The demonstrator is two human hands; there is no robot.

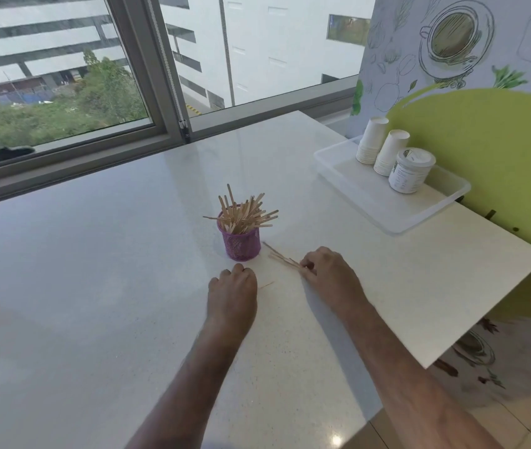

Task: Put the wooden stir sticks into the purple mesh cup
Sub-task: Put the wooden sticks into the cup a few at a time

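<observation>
Purple mesh cup [240,244] stands on the white speckled table [95,270], bristling with thin wooden stir sticks [244,213]. Just right of it, the right hand [329,270] pinches a few loose sticks [282,257] lying on the table with curled fingers. The left hand [232,293] rests knuckles-up near the cup, fingers curled under; whether they hold the single stick [265,285] beside them cannot be told.

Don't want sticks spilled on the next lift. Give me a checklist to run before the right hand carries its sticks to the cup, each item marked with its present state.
1. Purple mesh cup upright on the table: ok.
2. Right hand has its fingers on the loose stir sticks: ok.
3. Those sticks gathered into one bundle: not ok, they fan out toward the cup.
4. Room left in the cup: cannot tell; the sticks in the cup crowd the mouth, some leaning far out.
5. Left hand steadying the cup: not ok, it rests on the table apart from it.
6. Stray stick beside the left hand collected: not ok.
</observation>
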